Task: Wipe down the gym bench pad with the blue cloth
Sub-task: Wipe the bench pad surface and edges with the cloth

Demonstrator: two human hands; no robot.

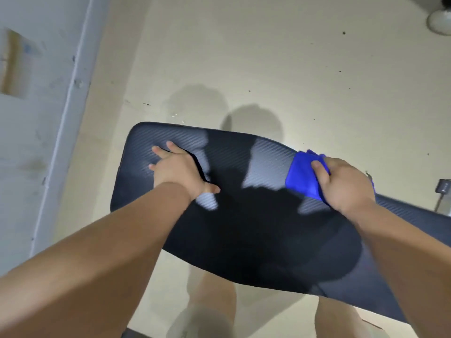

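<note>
The black bench pad has a carbon-weave texture and stretches from centre left to the lower right of the head view. My left hand lies flat on the pad near its left end, fingers spread, holding nothing. My right hand presses a bunched blue cloth against the pad's far edge on the right. The cloth sticks out to the left of my fingers, and part of it is hidden under my palm. Shadows of my arms and head darken the middle of the pad.
A beige floor with small dark specks surrounds the bench. A pale wall with a baseboard runs down the left side. A round white object sits at the top right, a small metal part at the right edge. My legs show below the pad.
</note>
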